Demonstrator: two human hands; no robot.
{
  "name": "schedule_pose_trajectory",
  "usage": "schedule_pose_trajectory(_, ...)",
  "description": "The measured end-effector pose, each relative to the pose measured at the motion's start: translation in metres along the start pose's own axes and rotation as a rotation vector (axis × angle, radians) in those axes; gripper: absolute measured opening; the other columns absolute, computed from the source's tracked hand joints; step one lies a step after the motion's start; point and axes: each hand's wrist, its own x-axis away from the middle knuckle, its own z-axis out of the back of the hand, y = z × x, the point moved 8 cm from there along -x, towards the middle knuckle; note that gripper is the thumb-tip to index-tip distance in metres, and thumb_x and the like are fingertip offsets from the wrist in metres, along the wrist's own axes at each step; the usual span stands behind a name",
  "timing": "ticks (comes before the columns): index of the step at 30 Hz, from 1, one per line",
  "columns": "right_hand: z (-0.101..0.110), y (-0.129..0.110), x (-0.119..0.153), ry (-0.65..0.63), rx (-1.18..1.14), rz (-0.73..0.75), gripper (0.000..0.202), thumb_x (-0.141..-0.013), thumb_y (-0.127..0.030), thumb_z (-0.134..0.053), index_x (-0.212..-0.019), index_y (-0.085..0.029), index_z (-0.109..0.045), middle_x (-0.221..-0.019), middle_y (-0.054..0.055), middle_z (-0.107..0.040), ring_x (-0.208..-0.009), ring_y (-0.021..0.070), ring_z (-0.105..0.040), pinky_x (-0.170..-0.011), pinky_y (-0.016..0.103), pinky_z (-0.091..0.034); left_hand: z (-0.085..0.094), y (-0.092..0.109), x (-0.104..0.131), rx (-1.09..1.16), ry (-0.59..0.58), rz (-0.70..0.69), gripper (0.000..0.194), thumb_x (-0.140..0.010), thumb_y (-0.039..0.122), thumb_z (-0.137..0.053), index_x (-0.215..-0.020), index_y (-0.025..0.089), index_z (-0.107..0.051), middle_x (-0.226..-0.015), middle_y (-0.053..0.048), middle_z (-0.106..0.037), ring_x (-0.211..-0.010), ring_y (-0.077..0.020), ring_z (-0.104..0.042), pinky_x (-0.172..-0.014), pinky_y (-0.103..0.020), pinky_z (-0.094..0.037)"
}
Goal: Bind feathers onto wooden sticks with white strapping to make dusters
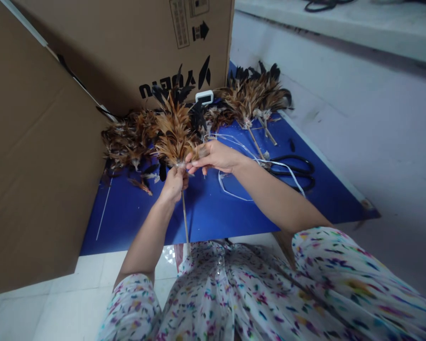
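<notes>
My left hand (175, 183) is closed round the thin stick of a feather duster (175, 125), just below its brown and black feathers. The duster stands upright, and its bare stick (185, 218) runs down past the table's front edge. Beside the base of the feathers, my right hand (213, 157) pinches a small brown feather (201, 152) between thumb and fingers. White string (234, 193) loops across the table to the right of my hands, one strand passing behind my right forearm.
Loose brown feathers (128, 139) are heaped at the left. Other feather dusters (253, 94) lie at the back right, near black-handled scissors (294, 165). Cardboard (128, 42) walls off the back and left of the blue table (220, 220). A small white device (204, 97) stands against it.
</notes>
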Motion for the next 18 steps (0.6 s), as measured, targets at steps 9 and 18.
schedule_pose_trajectory(9, -0.01, 0.0, -0.016, 0.058, 0.048, -0.047, 0.012, -0.078, -0.012, -0.069, -0.07, -0.011, -0.06, -0.064, 0.004, -0.07, -0.049, 0.0079, -0.062, -0.033, 0.012, -0.04, -0.005, -0.001, 0.003, -0.012, -0.05, 0.006, 0.03, -0.089, 0.034, -0.056, -0.07, 0.018, -0.041, -0.052, 0.01, -0.025, -0.037, -0.0007, -0.019, -0.04, -0.018, -0.008)
schedule_pose_trajectory(18, -0.01, 0.013, -0.025, 0.119, 0.167, -0.118, 0.017, -0.081, -0.007, -0.062, -0.065, -0.01, -0.059, -0.054, 0.0, -0.064, -0.037, 0.0035, -0.05, -0.028, 0.013, -0.032, -0.009, 0.001, 0.008, -0.032, -0.109, -0.013, 0.026, -0.091, 0.028, -0.05, -0.07, 0.017, -0.041, -0.052, 0.01, -0.022, -0.038, -0.001, -0.017, -0.04, -0.016, -0.009)
